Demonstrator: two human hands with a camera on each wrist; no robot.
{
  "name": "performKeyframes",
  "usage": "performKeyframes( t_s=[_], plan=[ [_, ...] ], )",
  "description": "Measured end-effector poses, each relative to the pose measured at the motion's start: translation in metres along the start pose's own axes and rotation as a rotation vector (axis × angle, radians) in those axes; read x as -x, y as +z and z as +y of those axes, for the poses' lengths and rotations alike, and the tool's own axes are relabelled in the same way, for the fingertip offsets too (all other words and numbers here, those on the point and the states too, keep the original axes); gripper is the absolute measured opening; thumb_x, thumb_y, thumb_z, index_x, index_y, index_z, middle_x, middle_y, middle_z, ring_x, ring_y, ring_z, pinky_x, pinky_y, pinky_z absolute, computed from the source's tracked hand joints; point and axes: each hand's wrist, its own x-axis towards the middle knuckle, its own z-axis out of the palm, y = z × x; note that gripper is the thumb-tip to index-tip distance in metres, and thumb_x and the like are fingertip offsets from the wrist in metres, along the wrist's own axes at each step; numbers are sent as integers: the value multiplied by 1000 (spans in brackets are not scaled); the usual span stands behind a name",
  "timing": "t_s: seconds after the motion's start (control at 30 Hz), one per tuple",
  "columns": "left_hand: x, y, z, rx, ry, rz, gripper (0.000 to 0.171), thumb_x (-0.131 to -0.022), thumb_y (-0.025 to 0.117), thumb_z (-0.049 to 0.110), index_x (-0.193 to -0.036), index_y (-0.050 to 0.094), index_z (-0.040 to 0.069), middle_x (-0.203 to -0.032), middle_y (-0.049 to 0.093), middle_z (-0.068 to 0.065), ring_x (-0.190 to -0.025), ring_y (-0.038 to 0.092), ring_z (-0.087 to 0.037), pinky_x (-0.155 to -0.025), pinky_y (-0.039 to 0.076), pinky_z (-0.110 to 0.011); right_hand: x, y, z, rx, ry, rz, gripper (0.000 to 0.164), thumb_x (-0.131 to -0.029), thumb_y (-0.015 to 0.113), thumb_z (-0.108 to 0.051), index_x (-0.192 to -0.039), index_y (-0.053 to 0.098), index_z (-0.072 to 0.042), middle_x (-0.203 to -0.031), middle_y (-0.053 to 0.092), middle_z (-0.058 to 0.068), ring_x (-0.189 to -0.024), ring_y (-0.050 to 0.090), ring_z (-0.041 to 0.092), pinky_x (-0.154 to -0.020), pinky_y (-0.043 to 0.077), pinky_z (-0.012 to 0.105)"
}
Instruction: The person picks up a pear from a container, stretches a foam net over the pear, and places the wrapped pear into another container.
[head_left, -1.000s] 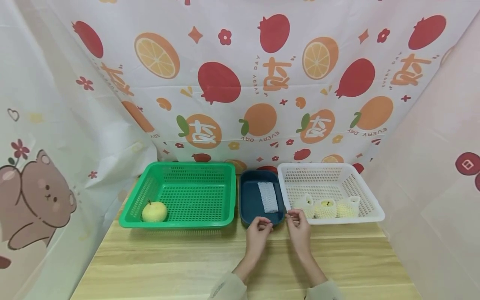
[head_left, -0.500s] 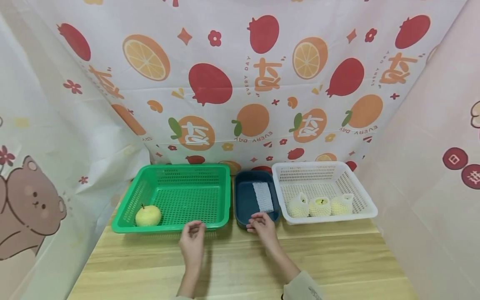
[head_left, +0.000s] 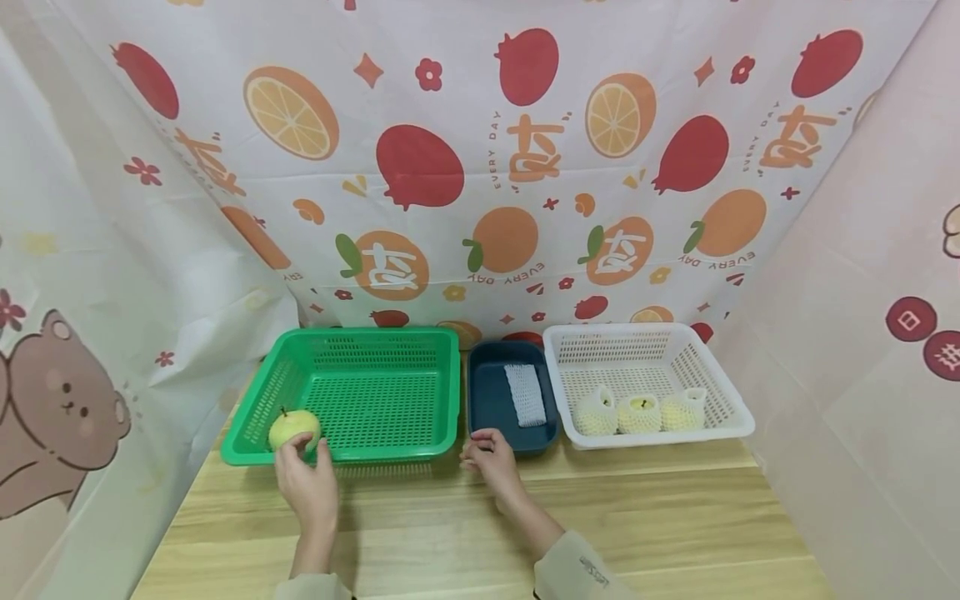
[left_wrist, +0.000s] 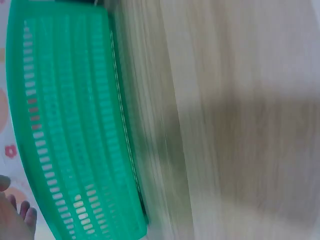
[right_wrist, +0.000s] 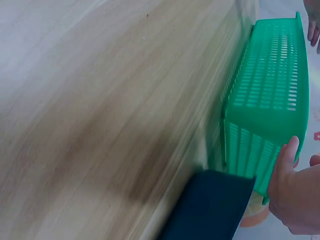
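Note:
A round yellow pear (head_left: 293, 429) with a stem lies in the front left corner of the green basket (head_left: 390, 454). My left hand (head_left: 309, 483) reaches over the basket's front rim, its fingertips at the pear's near side; I cannot tell whether they touch. In the left wrist view the left hand (left_wrist: 16, 220) shows spread fingers. My right hand (head_left: 497, 468) hovers with bent, loose fingers between the green basket and the dark blue tray (head_left: 486, 400), holding nothing. Inside that tray lies a white foam fruit net (head_left: 527, 395).
To the right, a white basket (head_left: 716, 362) contains several pears (head_left: 640, 417) in foam nets along its front wall. All three containers stand side by side on a wooden table (head_left: 435, 533). A printed curtain (head_left: 450, 100) hangs behind them.
My left hand has moved left from the blue tray to the pear in the green basket. The right hand has shifted left to the tray's left front side. The head view has turned slightly.

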Motion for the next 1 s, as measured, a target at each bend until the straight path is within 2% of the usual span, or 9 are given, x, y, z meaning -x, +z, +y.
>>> performKeyframes(
  t_s=[0.17, 0.37, 0.6, 0.77, 0.9, 1.0],
  plan=[
    [-13, -5, -6, -96, -52, -96, 31, -85, 59, -3, -113, 46, -9, -110, 42, -27, -105, 40, -41, -86, 33, -51, 0, 7, 4, -48, 48, -59, 34, -87, 58, -1, -115, 42, 12, -93, 56, 15, -80, 61, 23, -76, 51, 39],
    [-23, -5, -8, -181, -8, -182, 49, -81, 61, -6, -123, 38, -16, -119, 35, -35, -110, 34, -49, -88, 30, -56, -5, 13, 7, -102, 105, -104, 35, -89, 58, -3, -117, 44, 12, -98, 58, 20, -83, 62, 23, -77, 51, 34],
    [-30, -9, -4, -256, -33, -280, 51, -83, 59, -4, -124, 33, -19, -121, 30, -38, -109, 31, -52, -86, 30, -61, -8, 21, 4, -185, 150, -71, 38, -87, 56, 5, -120, 42, 15, -102, 56, 24, -84, 60, 21, -81, 49, 35],
    [-34, -11, -3, -294, -43, -339, 53, -84, 58, -1, -125, 30, -21, -121, 29, -40, -108, 31, -53, -85, 32, -61, -10, 26, 2, -198, 183, -58, 45, -88, 54, 5, -127, 35, 17, -114, 48, 29, -90, 57, 24, -83, 48, 34],
    [-39, -13, -2, -381, -35, -404, 56, -86, 57, 4, -123, 27, -25, -117, 29, -43, -105, 31, -54, -78, 35, -62, -12, 28, 1, -216, 198, -51, 46, -88, 53, 4, -129, 34, 16, -120, 42, 31, -88, 55, 23, -84, 47, 34],
    [-44, -14, -1, -471, 0, -416, 53, -85, 57, 6, -115, 31, -29, -108, 34, -45, -99, 34, -56, -73, 37, -61, -13, 28, 0, -215, 203, -40, 44, -88, 53, 5, -127, 36, 16, -117, 44, 30, -84, 54, 20, -84, 47, 35]
  ],
)
